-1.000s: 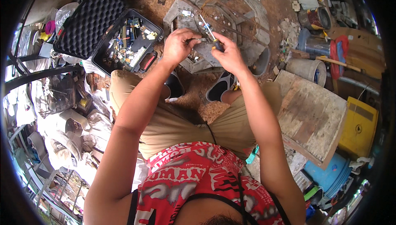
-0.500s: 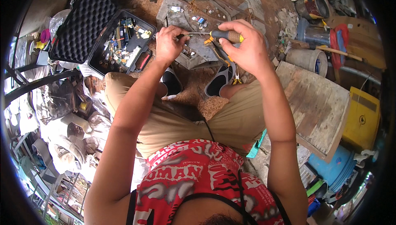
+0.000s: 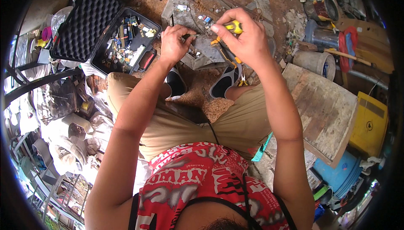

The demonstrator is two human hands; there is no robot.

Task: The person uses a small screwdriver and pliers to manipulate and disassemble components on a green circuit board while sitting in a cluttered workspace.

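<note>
Both hands at 12 o'clock of the view, above the knees. Left hand at 11, right hand at 1, near each other. Right hand is closed on a screwdriver and pliers, pliers hanging toward 6. Flat slab lies on the ground under both hands. Open tool case at 10 of left hand, its foam-lined lid further at 10. Wooden board at 4 of right hand; bucket between them. Shoes at 6, below the hands.
</note>
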